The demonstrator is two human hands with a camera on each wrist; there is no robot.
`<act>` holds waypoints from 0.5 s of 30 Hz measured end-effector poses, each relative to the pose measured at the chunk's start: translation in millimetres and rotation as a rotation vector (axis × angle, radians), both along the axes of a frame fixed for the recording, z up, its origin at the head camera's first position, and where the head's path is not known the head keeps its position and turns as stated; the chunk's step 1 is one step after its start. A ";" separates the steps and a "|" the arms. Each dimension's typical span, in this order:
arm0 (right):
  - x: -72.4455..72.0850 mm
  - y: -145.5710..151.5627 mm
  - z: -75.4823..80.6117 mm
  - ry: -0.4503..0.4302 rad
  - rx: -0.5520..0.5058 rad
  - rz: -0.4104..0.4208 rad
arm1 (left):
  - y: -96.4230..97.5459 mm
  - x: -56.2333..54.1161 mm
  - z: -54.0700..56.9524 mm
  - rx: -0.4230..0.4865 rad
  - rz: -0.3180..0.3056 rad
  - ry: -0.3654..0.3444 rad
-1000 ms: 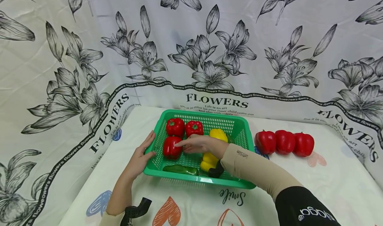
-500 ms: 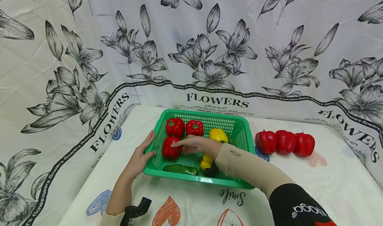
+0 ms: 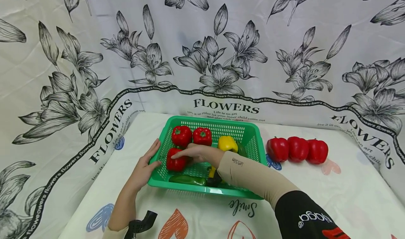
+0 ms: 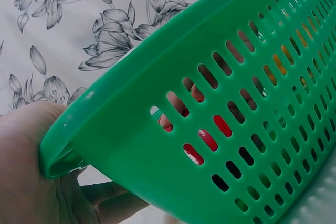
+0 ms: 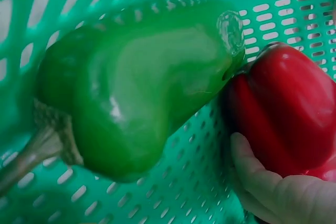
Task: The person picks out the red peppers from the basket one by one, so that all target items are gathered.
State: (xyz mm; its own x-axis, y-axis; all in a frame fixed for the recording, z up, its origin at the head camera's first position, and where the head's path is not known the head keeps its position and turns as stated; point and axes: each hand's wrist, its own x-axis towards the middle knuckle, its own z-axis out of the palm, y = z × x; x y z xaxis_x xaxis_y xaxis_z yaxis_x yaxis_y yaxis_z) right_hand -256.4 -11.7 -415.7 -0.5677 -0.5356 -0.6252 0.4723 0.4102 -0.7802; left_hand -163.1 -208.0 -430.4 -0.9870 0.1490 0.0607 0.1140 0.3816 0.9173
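The left hand (image 3: 143,171), half open, holds the left rim of a green plastic basket (image 3: 196,189) with holes. Inside, near that rim, sits a shiny, chunky red pepper (image 3: 175,164), held in the right hand's (image 3: 197,152) bent fingers.

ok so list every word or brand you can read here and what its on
"FLOWERS", three times: curtain
"Life is an art": curtain
"live it in color let your inner child come out": curtain
"and play with colors": curtain
"flowers", repeated: curtain's black stripe
"Smile": tablecloth
"LetsSlim", seemingly: tan sleeve
White lettering, black sleeve: too unclear to read fully
Curtain's small side print: partly unreadable
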 end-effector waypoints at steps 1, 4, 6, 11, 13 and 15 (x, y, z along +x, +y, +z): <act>0.0 -1.3 -0.2 0.006 0.011 0.005 | -0.7 0.6 0.1 -0.002 0.000 0.000; 0.0 -4.7 0.1 0.017 0.034 0.016 | -1.8 2.0 1.5 -0.009 0.004 -0.010; -0.4 -6.5 0.2 0.042 0.058 0.026 | -1.8 2.5 2.7 -0.007 0.004 -0.008; -2.0 -7.2 -1.0 0.070 0.085 0.033 | -0.5 2.1 3.5 0.008 -0.003 0.004; -2.6 -5.6 -2.6 0.062 0.077 0.034 | 0.6 1.7 2.8 0.013 0.000 -0.002; -3.1 -2.8 -4.0 0.058 0.071 0.035 | 2.0 0.9 1.7 0.018 0.001 -0.009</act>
